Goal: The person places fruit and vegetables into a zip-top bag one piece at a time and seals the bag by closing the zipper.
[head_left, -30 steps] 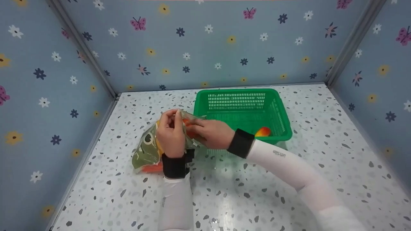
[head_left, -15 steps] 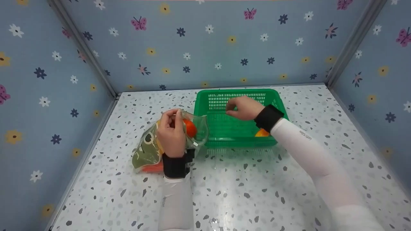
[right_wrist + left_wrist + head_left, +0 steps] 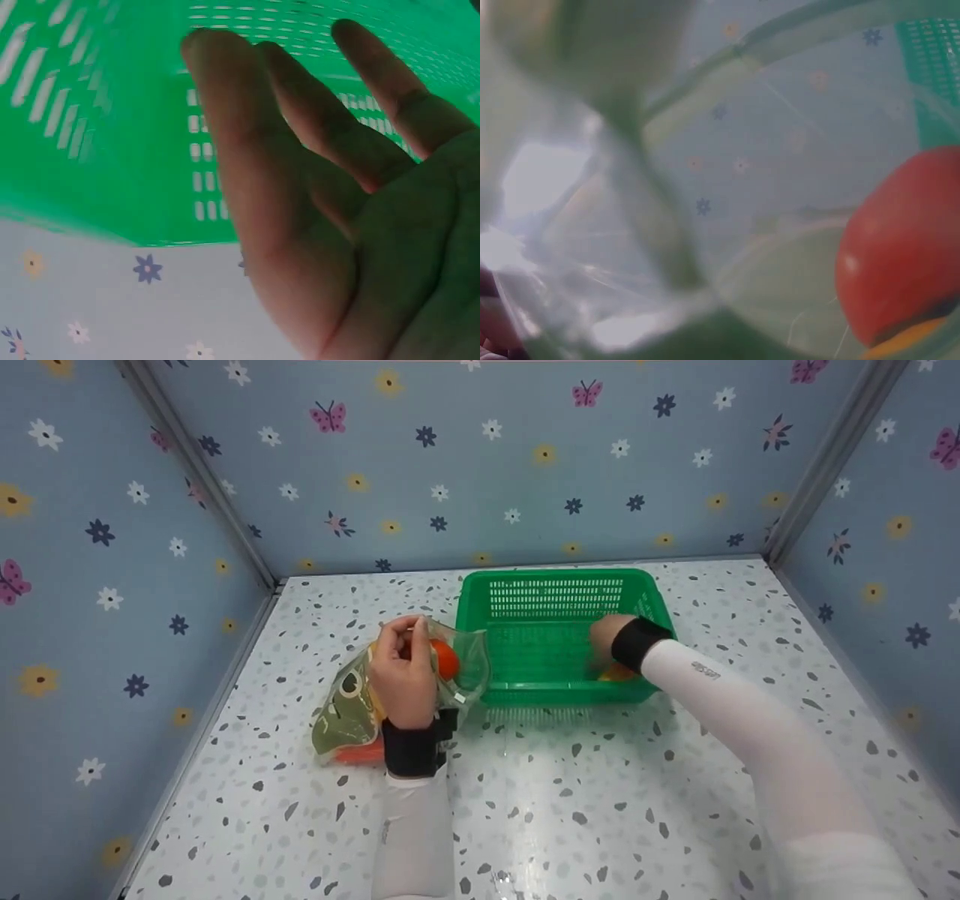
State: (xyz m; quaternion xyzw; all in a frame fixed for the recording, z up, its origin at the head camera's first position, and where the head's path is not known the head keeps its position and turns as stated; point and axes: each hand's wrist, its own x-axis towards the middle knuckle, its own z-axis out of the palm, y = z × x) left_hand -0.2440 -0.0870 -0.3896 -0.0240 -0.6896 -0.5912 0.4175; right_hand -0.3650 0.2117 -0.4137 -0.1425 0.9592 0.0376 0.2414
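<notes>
My left hand (image 3: pixel 405 682) pinches the upper edge of a clear plastic bag (image 3: pixel 334 727) with a green and white print. A smooth, round red-orange fruit (image 3: pixel 448 660) shows through the bag beside my fingers; in the left wrist view the fruit (image 3: pixel 904 251) looks red, with something yellow under it. Something orange-red (image 3: pixel 358 753) lies at the bag's bottom. My right hand (image 3: pixel 609 637) reaches down into the green basket (image 3: pixel 555 691), over a yellow-orange fruit (image 3: pixel 619 673) by the front wall. In the right wrist view my right hand (image 3: pixel 322 180) has spread fingers with nothing between them.
The basket stands to the right of the bag on a white speckled table (image 3: pixel 540 810). Blue panels (image 3: pixel 517 465) printed with flowers and butterflies rise behind and on both sides. Grey posts (image 3: pixel 817 465) mark the back corners.
My right hand has left the bag's mouth and moved right, then down into the basket by the yellow-orange fruit. The round red-orange fruit has come into fuller view. My left hand stays on the bag.
</notes>
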